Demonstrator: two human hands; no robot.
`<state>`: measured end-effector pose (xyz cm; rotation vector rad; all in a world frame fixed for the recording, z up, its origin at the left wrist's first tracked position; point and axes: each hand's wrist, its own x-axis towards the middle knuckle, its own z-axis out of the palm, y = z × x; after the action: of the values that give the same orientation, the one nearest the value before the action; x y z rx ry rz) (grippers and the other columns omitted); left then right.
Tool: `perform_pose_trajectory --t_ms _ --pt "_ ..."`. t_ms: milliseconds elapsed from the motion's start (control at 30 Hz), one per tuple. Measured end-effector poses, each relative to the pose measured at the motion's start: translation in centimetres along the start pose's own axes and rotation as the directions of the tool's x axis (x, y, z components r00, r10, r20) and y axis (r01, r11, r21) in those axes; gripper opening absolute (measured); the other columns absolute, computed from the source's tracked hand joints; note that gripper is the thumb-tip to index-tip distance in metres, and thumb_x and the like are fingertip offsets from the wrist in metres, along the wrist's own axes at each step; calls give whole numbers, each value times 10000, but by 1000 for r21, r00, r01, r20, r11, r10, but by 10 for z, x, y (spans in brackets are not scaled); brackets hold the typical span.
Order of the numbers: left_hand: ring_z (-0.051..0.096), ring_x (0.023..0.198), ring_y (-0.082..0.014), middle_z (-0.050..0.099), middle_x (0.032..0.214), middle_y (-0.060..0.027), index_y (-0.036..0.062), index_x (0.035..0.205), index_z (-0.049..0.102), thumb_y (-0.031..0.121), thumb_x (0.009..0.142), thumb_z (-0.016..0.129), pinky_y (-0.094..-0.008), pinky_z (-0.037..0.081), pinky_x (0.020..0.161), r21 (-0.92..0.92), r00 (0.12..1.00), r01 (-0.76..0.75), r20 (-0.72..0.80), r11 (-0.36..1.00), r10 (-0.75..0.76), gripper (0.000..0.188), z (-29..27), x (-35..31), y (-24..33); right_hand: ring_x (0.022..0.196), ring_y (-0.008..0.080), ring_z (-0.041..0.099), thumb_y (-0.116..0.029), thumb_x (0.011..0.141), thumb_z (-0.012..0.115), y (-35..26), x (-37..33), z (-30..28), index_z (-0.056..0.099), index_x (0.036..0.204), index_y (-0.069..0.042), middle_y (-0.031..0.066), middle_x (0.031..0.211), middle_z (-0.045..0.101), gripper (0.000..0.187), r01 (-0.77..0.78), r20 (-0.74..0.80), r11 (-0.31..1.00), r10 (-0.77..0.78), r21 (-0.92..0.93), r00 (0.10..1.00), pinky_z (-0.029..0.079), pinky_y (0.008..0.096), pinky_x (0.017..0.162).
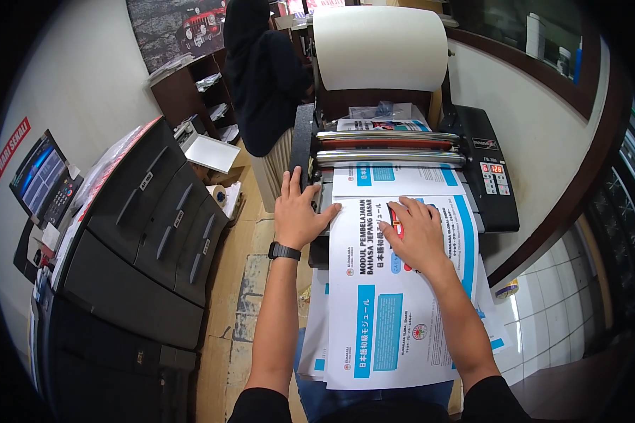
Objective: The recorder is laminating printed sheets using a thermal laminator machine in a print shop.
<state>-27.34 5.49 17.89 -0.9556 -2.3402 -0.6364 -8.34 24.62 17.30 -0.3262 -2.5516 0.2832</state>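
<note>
A large printed sheet [346, 317] in white and blue lies on the feed side of a black roll laminator [488, 169] and hangs over its near edge toward my lap. Flat on its upper part rests my right hand [418, 236], fingers stretched out and partly covering a picture. My left hand [300, 211] is spread at the left end of the feed table, its thumb reaching to the sheet's left edge. Ahead of it, another printed sheet [346, 185] runs under the metal rollers [391, 158]. Neither hand grips anything.
A big roll of pale film [381, 49] sits above the rollers. More printed sheets [316, 338] lie under the near one. A large dark printer [141, 268] stands at left. Beyond the laminator's left side is a person in dark clothing [264, 77]. A wall with a window ledge [536, 77] borders the right.
</note>
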Motion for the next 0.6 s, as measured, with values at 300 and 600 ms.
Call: perform_pose_trajectory --t_ms 300,600 --pt "306 1491 -409 381 1582 -225 105 1155 746 520 771 783 -497 376 1134 -33 1000 -21 -15 999 21 566 0 1 1 1366 295 458 -469 973 577 -1 4 -2 616 1340 -68 169 1411 556 545 -28 28 1000 28 2 999 243 529 1175" --pt "313 1492 -400 377 1588 -230 97 1151 745 524 755 779 -506 407 1067 -24 1000 -14 -28 1000 13 583 3 1 0 1355 279 458 -472 968 584 3 5 2 618 1335 -73 144 1384 564 543 -4 -10 1000 4 -7 1000 249 534 1174"
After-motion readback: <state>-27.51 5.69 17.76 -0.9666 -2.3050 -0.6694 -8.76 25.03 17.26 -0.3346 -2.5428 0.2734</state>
